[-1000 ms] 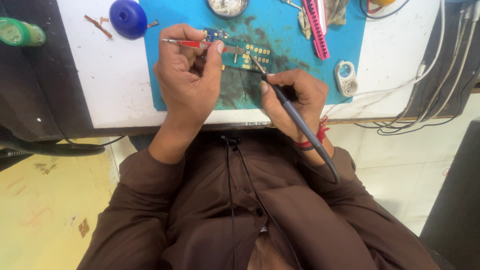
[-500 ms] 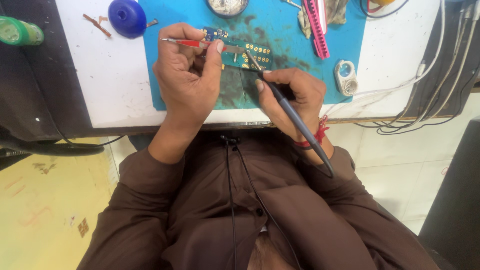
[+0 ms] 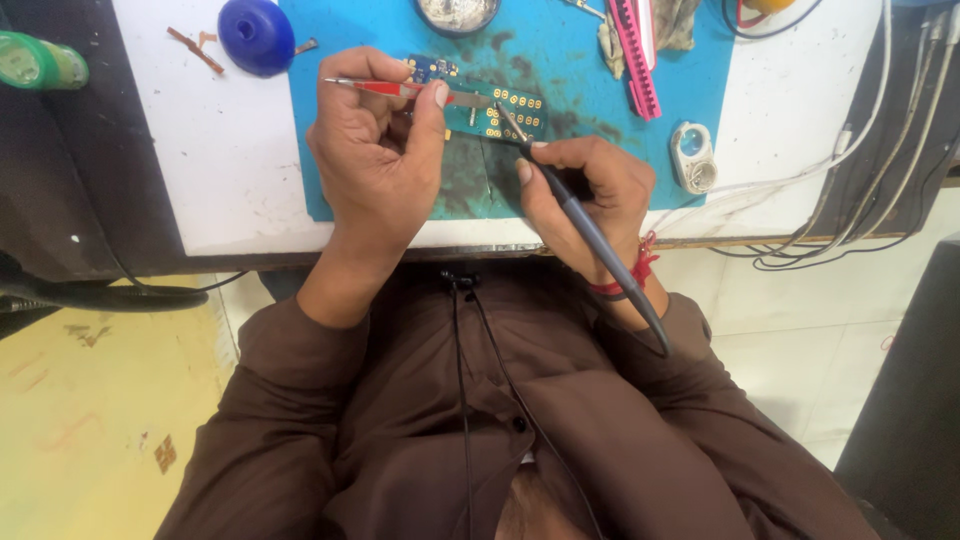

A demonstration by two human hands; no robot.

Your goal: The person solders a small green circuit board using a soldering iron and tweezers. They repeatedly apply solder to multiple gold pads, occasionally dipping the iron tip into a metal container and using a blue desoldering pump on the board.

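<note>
Fingers [image 3: 437, 97] of the left hand [image 3: 375, 150] are pressed together on a pair of red-handled tweezers [image 3: 400, 89], thumb on top, holding it level with its metal tip reaching right onto a green circuit board [image 3: 500, 112]. Fingers [image 3: 524, 170] of the right hand [image 3: 590, 190] are pinched around the front of a grey soldering iron [image 3: 590, 235], gripped like a pen; its tip slants up and left to touch the same board, just right of the tweezers' tip, while its body runs back down over the wrist, past a red thread bracelet [image 3: 630, 280]. One green board with rows of gold pads lies between the two sets of fingers, on a blue work mat [image 3: 560, 60] that covers part of the white desk [image 3: 200, 170]; a second, smaller blue board [image 3: 432, 68] lies just beyond the left fingers. Farther beyond them sits one round metal tin [image 3: 457, 13], cut off by the picture's edge. Up and to the left of the left fingers, on the bare desk, rests one blue domed cap [image 3: 257, 35], with a few small brownish scraps [image 3: 195, 48] beside it, and well to the left one green bottle [image 3: 40, 62] lies at the edge. Beyond the right fingers stands one pink comb-like tool [image 3: 635, 55] next to a crumpled cloth [image 3: 675, 22], and just right of them one small round white reel [image 3: 692, 155]. Several white and grey cables [image 3: 850, 170] hang off the desk's right side. No label can be read as a shape; the bottle is too blurred to tell.
</note>
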